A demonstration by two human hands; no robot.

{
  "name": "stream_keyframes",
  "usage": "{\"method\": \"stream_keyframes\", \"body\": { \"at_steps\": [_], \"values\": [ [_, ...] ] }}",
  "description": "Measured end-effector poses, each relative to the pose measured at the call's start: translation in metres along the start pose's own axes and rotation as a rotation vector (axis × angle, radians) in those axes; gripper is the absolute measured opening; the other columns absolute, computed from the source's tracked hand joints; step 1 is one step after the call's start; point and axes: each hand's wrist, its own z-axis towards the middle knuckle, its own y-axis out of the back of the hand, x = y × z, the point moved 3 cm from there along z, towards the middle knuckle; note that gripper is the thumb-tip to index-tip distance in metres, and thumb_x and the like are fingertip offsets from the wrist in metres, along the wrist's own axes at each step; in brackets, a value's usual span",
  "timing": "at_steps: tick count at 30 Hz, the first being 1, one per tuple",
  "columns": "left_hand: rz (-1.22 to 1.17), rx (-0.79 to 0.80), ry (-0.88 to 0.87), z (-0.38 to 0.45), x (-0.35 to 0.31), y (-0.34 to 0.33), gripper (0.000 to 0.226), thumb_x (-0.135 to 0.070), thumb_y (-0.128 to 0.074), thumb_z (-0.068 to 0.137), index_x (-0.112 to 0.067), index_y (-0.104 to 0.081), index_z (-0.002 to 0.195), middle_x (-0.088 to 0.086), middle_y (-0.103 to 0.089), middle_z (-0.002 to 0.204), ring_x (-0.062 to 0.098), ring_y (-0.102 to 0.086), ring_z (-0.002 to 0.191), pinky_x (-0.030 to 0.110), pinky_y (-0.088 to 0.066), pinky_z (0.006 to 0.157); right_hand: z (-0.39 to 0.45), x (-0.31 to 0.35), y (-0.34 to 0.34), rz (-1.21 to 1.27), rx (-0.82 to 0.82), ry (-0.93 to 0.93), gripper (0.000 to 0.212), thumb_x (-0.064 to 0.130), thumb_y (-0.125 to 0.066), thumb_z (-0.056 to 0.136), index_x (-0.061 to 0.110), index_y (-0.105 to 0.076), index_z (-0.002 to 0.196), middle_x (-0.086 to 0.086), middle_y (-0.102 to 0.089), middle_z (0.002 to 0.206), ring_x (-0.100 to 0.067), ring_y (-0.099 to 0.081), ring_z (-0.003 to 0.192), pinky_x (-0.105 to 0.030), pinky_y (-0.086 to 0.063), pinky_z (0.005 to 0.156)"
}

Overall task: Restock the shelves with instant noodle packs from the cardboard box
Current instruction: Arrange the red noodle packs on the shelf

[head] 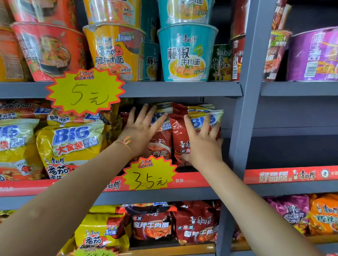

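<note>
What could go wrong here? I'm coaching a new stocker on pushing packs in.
The red noodle packs stand upright under the flat left hand and right hand; pressing hard might crush the noodles. The 3.5 yuan price sign sits just below both wrists and could get knocked off.

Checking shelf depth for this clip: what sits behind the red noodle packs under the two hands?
Behind the red noodle packs, yellow-topped "BIG" packs stand upright. The left hand and right hand cover the rest; the shelf's back is hidden.
</note>
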Motion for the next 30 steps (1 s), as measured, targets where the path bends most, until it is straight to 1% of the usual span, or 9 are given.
{"method": "stream_keyframes", "body": {
  "at_steps": [2, 4, 8, 14, 18, 21, 25, 28, 30],
  "values": [
    [-0.007, 0.066, 0.09, -0.003, 0.006, 0.002, 0.142, -0.068, -0.078, 0.065, -0.03, 0.03, 0.151, 0.017, 0.016, 0.163, 0.044, 0.008, 0.15, 0.066, -0.008, 0.116, -0.001, 0.0, -0.002, -0.038, 0.014, 0.016, 0.127, 0.06, -0.077, 0.075, 0.036, 0.02, 0.154, -0.026, 0.021, 0.159, -0.056, 0.009, 0.145, -0.069, -0.025, 0.109],
    [-0.019, 0.137, 0.094, -0.005, 0.01, 0.002, 0.137, -0.06, -0.077, 0.072, -0.035, 0.035, 0.147, 0.015, 0.02, 0.163, 0.046, 0.006, 0.149, 0.068, -0.014, 0.114, 0.003, 0.001, -0.003, -0.085, 0.037, 0.005, 0.136, 0.067, -0.077, 0.069, 0.033, 0.024, 0.153, -0.026, 0.022, 0.159, -0.055, 0.016, 0.145, -0.073, -0.019, 0.109],
    [0.001, 0.141, 0.015, -0.006, 0.009, 0.003, 0.135, -0.034, -0.08, 0.078, -0.041, 0.038, 0.143, 0.008, 0.008, 0.165, 0.046, -0.004, 0.148, 0.064, -0.024, 0.112, 0.021, 0.003, -0.004, -0.073, 0.141, -0.02, 0.154, 0.078, -0.079, 0.051, 0.028, 0.025, 0.152, -0.028, 0.026, 0.158, -0.054, 0.021, 0.144, -0.078, -0.014, 0.107],
    [-0.057, 0.188, -0.048, 0.006, 0.015, 0.002, 0.147, -0.042, -0.092, 0.06, -0.046, 0.027, 0.147, 0.003, 0.004, 0.165, 0.04, -0.004, 0.149, 0.062, -0.015, 0.116, 0.052, 0.003, 0.009, -0.006, 0.282, -0.036, 0.158, 0.074, -0.085, 0.046, 0.027, 0.02, 0.154, -0.027, 0.018, 0.159, -0.054, 0.016, 0.144, -0.078, -0.015, 0.109],
    [-0.068, 0.149, -0.087, 0.003, 0.016, -0.002, 0.145, -0.044, -0.09, 0.062, -0.045, 0.027, 0.148, 0.004, 0.0, 0.165, 0.038, -0.002, 0.15, 0.06, -0.009, 0.12, 0.042, 0.008, 0.012, -0.069, 0.329, -0.008, 0.15, 0.075, -0.083, 0.048, 0.025, 0.009, 0.156, -0.024, 0.002, 0.159, -0.052, 0.003, 0.146, -0.076, -0.022, 0.107],
    [-0.142, 0.101, -0.084, -0.001, 0.019, -0.002, 0.137, -0.057, -0.084, 0.062, -0.045, 0.02, 0.151, 0.003, -0.005, 0.164, 0.036, -0.004, 0.15, 0.058, -0.007, 0.121, 0.036, 0.007, 0.007, -0.058, 0.281, 0.006, 0.146, 0.085, -0.074, 0.049, 0.025, 0.005, 0.156, -0.024, -0.001, 0.159, -0.05, 0.001, 0.146, -0.074, -0.021, 0.108],
    [-0.258, -0.001, -0.021, -0.001, 0.019, 0.013, 0.123, -0.082, -0.066, 0.062, -0.038, 0.0, 0.156, 0.006, -0.013, 0.163, 0.035, -0.01, 0.149, 0.055, -0.007, 0.121, 0.031, 0.006, 0.008, 0.003, 0.137, 0.016, 0.141, 0.094, -0.058, 0.054, 0.026, 0.009, 0.158, -0.024, 0.007, 0.163, -0.047, 0.013, 0.148, -0.074, -0.007, 0.111],
    [-0.286, -0.025, -0.012, 0.0, 0.018, 0.021, 0.112, -0.082, -0.06, 0.07, -0.036, -0.005, 0.157, 0.01, -0.013, 0.163, 0.036, -0.011, 0.149, 0.056, -0.009, 0.121, 0.021, 0.005, 0.013, 0.032, -0.006, 0.062, 0.134, 0.093, -0.054, 0.06, 0.026, 0.008, 0.158, -0.022, 0.007, 0.164, -0.044, 0.012, 0.15, -0.07, -0.001, 0.113],
    [-0.301, -0.021, -0.001, -0.001, 0.017, 0.023, 0.103, -0.075, -0.06, 0.077, -0.035, -0.008, 0.157, 0.01, -0.014, 0.163, 0.036, -0.011, 0.15, 0.055, -0.01, 0.121, 0.015, 0.003, 0.014, 0.052, -0.036, 0.075, 0.131, 0.092, -0.053, 0.063, 0.025, 0.004, 0.159, -0.022, 0.005, 0.164, -0.043, 0.011, 0.151, -0.069, 0.0, 0.114]
  ]
}}
